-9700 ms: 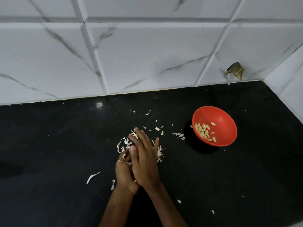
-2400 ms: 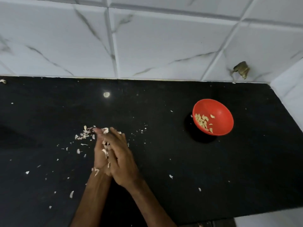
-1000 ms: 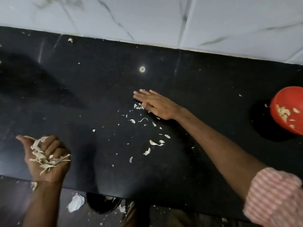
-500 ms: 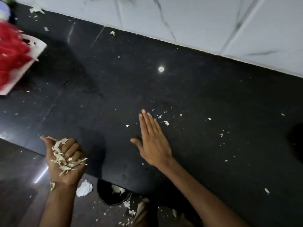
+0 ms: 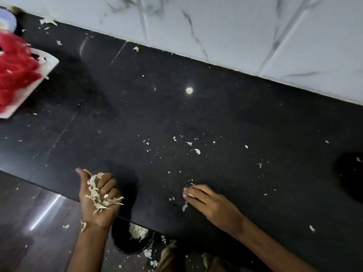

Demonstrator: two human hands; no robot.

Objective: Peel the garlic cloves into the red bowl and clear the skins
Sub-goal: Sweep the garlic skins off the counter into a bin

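Right hand (image 5: 214,206) has been drawn back, fingers relaxed; skins (image 5: 97,195) are clenched in left hand (image 5: 89,212). Clearing step: remaining scraps (image 5: 197,151) must be swept.

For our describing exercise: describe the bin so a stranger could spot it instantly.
Follow the black counter's near edge to the left hand clutching skins. Just under there, on the floor, stands the bin: round and dark, with a pale heap inside, unlike the scattered scraps around.

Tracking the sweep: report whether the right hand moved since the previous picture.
Yes. The right hand pulled back from the white tiled wall toward the front edge of the black countertop.
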